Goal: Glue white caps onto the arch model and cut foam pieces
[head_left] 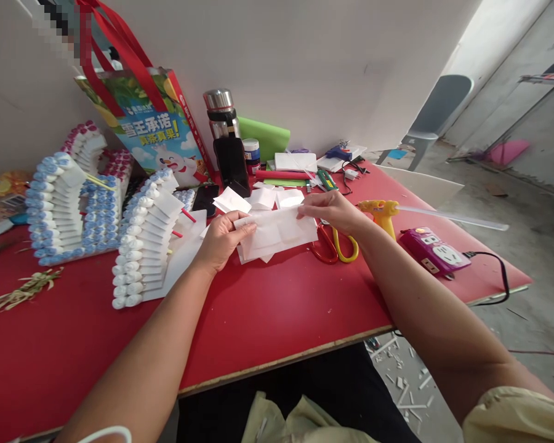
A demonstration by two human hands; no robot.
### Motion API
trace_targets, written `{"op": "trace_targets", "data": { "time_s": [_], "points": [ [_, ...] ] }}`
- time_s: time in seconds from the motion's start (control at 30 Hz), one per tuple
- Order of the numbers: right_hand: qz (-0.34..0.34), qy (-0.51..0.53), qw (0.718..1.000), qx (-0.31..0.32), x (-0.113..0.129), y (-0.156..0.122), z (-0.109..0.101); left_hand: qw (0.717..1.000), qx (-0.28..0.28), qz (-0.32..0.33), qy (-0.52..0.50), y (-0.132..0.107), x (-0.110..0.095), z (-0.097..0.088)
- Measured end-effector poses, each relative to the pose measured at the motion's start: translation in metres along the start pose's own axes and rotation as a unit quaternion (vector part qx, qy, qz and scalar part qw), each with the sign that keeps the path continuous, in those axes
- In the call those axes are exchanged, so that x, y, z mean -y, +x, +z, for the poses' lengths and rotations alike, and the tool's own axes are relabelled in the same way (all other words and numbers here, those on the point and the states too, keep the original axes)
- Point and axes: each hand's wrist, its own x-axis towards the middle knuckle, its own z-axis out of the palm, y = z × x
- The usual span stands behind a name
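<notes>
A white paper sheet (279, 234), lying over a few more white pieces, is held just above the red table (277, 307). My left hand (221, 240) grips its left edge with thumb on top and fingers curled under. My right hand (330, 209) pinches its upper right corner. Red and yellow scissors (335, 245) lie on the table right under my right wrist. More white paper pieces (258, 198) lie just behind the sheet.
White rolled-paper models with blue and pink tips (74, 203) and a white one (145, 246) stand at the left. A yellow glue gun (383, 215), a purple power strip (434, 249), a black phone (231, 165), a steel flask (220, 114) and a printed bag (159, 129) surround the work spot.
</notes>
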Motion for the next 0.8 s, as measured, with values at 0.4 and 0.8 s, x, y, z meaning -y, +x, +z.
{"op": "trace_targets", "data": {
  "time_s": [0.4, 0.8],
  "points": [
    [0.078, 0.208, 0.975, 0.019, -0.007, 0.005, 0.009, 0.994, -0.029, -0.005, -0.108, 0.004, 0.001, -0.001],
    [0.107, 0.231, 0.966, 0.051, 0.004, 0.001, 0.019, 0.994, -0.051, 0.091, -0.012, 0.002, -0.002, 0.004]
  ]
}}
